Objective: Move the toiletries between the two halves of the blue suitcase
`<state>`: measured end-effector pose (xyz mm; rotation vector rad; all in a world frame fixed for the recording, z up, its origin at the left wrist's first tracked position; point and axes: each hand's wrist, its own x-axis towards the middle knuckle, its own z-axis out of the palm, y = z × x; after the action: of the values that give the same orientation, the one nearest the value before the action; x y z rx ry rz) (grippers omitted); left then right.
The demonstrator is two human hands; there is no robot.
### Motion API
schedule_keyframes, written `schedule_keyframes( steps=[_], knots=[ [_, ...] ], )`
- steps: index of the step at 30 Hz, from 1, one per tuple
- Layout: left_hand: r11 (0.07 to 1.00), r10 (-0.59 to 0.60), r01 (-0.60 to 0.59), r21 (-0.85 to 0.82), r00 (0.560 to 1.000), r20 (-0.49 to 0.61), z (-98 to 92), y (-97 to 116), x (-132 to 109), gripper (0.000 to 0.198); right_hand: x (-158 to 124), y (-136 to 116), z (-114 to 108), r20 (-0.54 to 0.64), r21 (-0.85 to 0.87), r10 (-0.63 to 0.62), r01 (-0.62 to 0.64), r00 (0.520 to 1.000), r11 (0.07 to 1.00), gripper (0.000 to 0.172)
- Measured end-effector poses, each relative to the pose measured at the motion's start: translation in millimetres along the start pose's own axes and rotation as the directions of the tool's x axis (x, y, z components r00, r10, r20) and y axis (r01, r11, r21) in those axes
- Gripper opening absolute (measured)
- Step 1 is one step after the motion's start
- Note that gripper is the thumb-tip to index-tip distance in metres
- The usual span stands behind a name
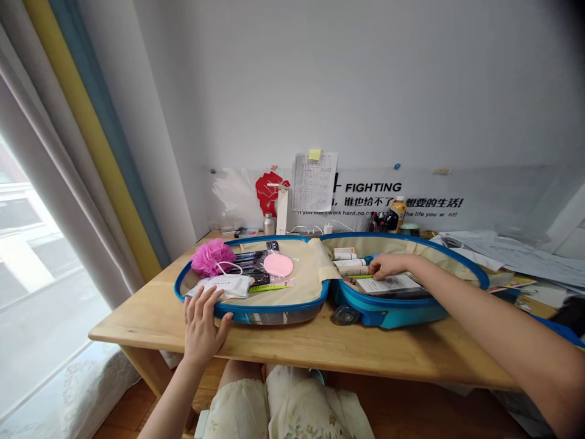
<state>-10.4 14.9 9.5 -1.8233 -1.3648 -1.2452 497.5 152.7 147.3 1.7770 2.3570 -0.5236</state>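
A blue suitcase (274, 317) lies opened flat on the wooden table, its two halves side by side. My left hand (202, 322) rests with spread fingers on the near rim of the left half, fingertips against a white packet (223, 286). In that half are a pink bath puff (212, 257), a pink oval pad (278, 265) in clear wrap and several dark, slim items. Inside the right half, my right hand (388, 266) has its fingers drawn together by a small blue item; what they grip is partly hidden. White bottles (351, 263) and a flat white box (388, 283) lie around it.
Loose papers (516, 250) cover the table's right side. Along the wall stand a metallic bottle (269, 224), a yellow-labelled bottle (397, 213) and dark pens or tubes. A curtain (91, 122) and window are at left. The table's front edge runs above my lap.
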Motion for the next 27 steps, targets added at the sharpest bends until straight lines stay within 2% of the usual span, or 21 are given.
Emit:
schedule_keyframes(
  steps=[13,19,23,27],
  knots=[
    [0.999,0.04,-0.04,0.023,0.999,-0.023,-0.7,0.2,1.9,0.044,-1.6,-1.2,0.8,0.022,0.13,0.011,-0.014,1.0,0.991,0.036],
    [0.999,0.025,-0.024,0.021,1.0,-0.008,0.6,-0.6,-0.4,0.046,-14.6,-9.1,-9.1,0.008,0.257,0.02,-0.022,1.0,0.966,0.051],
    [1.0,0.005,-0.005,0.014,1.0,-0.003,0.8,0.0,-0.3,0.047,-24.3,-30.5,-29.7,-0.083,0.38,-0.009,0.04,0.997,0.924,0.062],
    [1.0,0.019,-0.019,0.015,1.0,-0.014,0.5,0.0,1.0,0.046,-16.0,-81.7,-38.7,-0.146,0.425,-0.1,0.154,0.984,0.892,0.061]
  ],
)
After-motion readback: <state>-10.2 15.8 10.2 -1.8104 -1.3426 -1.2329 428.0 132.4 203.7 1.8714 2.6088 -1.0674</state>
